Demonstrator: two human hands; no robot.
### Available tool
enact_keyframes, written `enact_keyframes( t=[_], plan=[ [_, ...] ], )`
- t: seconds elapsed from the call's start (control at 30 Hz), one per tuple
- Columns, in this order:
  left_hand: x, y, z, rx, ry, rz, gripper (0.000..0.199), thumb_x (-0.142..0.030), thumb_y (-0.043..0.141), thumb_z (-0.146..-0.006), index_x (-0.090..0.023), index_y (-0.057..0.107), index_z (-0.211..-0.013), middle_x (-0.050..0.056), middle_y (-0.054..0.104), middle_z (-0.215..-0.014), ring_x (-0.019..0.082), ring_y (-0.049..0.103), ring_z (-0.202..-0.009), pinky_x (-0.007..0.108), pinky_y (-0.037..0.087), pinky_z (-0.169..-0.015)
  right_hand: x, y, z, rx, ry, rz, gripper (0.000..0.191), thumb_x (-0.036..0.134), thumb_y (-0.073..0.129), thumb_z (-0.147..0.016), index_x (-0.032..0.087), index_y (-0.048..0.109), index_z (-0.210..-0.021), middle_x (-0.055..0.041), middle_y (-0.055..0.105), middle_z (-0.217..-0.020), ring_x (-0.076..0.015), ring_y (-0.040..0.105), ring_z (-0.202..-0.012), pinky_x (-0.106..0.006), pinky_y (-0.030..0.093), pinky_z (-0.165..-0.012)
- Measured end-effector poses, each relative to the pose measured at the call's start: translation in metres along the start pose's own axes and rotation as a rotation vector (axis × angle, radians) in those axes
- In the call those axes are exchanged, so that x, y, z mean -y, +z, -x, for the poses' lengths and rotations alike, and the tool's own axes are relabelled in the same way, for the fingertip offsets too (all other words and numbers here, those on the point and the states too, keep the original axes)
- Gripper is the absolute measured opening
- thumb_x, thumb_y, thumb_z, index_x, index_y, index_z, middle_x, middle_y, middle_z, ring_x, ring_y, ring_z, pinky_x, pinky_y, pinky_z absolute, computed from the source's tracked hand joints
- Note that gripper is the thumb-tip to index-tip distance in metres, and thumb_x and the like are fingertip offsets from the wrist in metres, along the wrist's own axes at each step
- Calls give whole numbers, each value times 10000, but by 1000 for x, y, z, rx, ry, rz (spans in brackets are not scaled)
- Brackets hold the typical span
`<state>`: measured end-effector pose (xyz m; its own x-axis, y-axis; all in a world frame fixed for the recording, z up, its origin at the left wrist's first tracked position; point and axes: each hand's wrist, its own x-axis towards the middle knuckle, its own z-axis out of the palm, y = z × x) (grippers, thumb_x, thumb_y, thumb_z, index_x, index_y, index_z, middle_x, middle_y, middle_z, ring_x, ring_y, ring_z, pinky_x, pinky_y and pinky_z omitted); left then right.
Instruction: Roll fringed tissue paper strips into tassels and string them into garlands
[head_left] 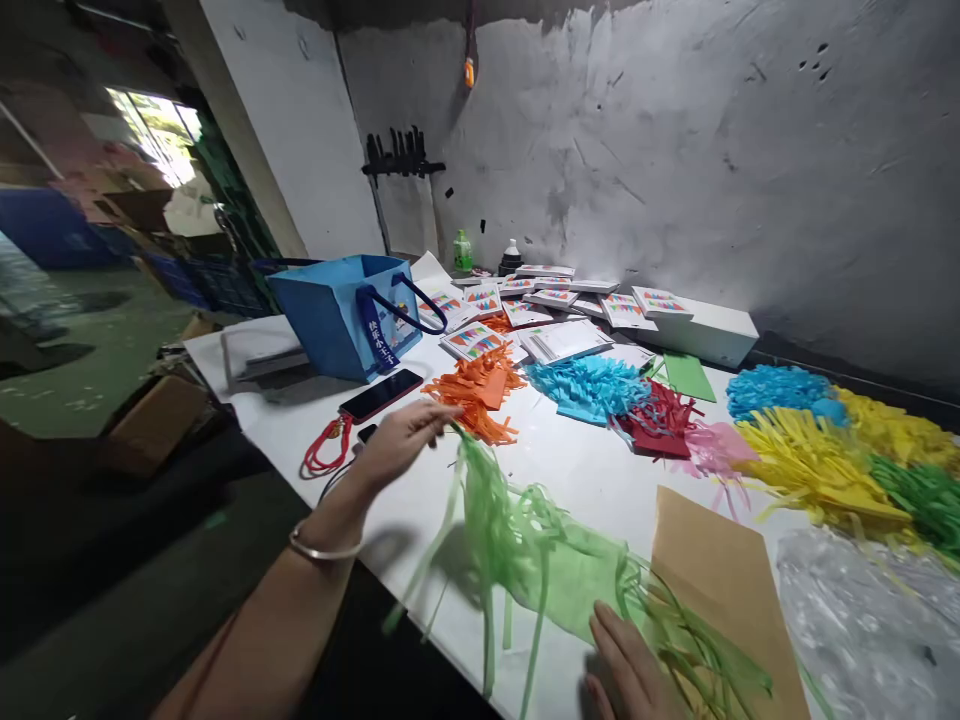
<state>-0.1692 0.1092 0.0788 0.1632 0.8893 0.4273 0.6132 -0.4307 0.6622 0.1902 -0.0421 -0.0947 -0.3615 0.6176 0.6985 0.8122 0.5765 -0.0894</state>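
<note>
White table (570, 480) below the grey wall (675, 150); across its near side, the green fringed tissue (581, 575), its right end over a brown sheet (720, 580). Left hand (397, 440) narrow, fingertips pinched on the gathered far-left end, raised off the table. Right hand (634, 665) open, fingers apart, at the near edge of the plain middle; contact I cannot tell. To handle this well, I'd say: light pinch, even pull, plain part smoothed flat, strands teased apart from the pinched end down, no tugging at snags, since stuff this thin likely tears. Look of it: pale green, see-through, creased in the middle; left strands hanging long and blurred, right ones curled and tangled; thinnest strips trailing past the near edge.
</note>
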Motion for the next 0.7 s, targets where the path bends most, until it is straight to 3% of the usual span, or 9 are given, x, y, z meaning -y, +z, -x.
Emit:
enact_keyframes(
  t=[0.07,0.17,0.23,0.3,0.33,0.4,0.47,0.6,0.7],
  plan=[
    [10,-5,-16,-36,24,-70,409,-466,415,-1003,-180,680,-1128,118,701,-1063,256,668,-937,427,565,-854,2,8,-5,61,-79,102,428,191,454,-938,128,549,-1351,-129,689,-1271,-267,678,-1152,-365,575,-930],
    [-5,39,2,14,107,-116,367,-426,509,-970,-199,618,-1237,127,651,-1242,305,576,-1192,500,464,-1037,0,12,-8,134,-183,252,395,259,503,-926,70,625,-1250,-150,680,-1284,-289,687,-1130,-382,592,-874],
    [-28,88,37,266,300,-123,367,-390,610,-931,-225,602,-1258,108,664,-1236,281,598,-1166,445,487,-1011,-1,10,-5,132,-205,287,367,292,532,-931,92,654,-1213,-123,699,-1260,-271,698,-1106,-379,566,-930],
    [-49,134,74,582,531,-173,584,-462,745,-818,-239,546,-1319,108,648,-1282,301,580,-1187,471,443,-1057,-1,4,1,104,-188,263,329,296,542,-941,116,672,-1185,-95,715,-1238,-248,693,-1117,-390,453,-1098],
    [-56,151,90,670,593,-211,619,-482,761,-802,-233,530,-1320,92,663,-1251,281,592,-1161,456,439,-1061,-1,0,4,89,-171,244,308,287,544,-946,123,679,-1169,-84,725,-1220,-236,693,-1117,-399,365,-1172],
    [-56,167,107,691,602,-267,522,-473,748,-826,-220,563,-1243,84,672,-1226,270,603,-1131,444,431,-1047,0,-9,11,75,-149,213,284,294,549,-955,130,690,-1139,-70,743,-1181,-221,704,-1096,-421,217,-1245],
    [-40,160,106,624,535,-310,323,-356,697,-889,-217,606,-1166,94,662,-1243,277,593,-1149,464,403,-1049,0,-18,18,82,-154,198,294,340,561,-959,132,694,-1119,-69,757,-1141,-216,722,-1053,-425,175,-1257],
    [4,106,80,396,351,-453,212,-153,631,-855,-225,671,-1050,102,661,-1259,322,571,-1180,519,398,-1004,5,-28,27,49,-78,161,317,387,534,-983,126,683,-1084,-96,775,-1062,-227,738,-1008,-440,220,-1244],
    [-1,76,75,237,280,-488,291,-145,533,-898,-217,645,-1156,133,622,-1314,330,537,-1214,536,402,-994,15,-29,29,6,-9,93,180,265,553,-976,147,681,-1022,-75,787,-989,-206,749,-955,-436,248,-1231]
  ],
)
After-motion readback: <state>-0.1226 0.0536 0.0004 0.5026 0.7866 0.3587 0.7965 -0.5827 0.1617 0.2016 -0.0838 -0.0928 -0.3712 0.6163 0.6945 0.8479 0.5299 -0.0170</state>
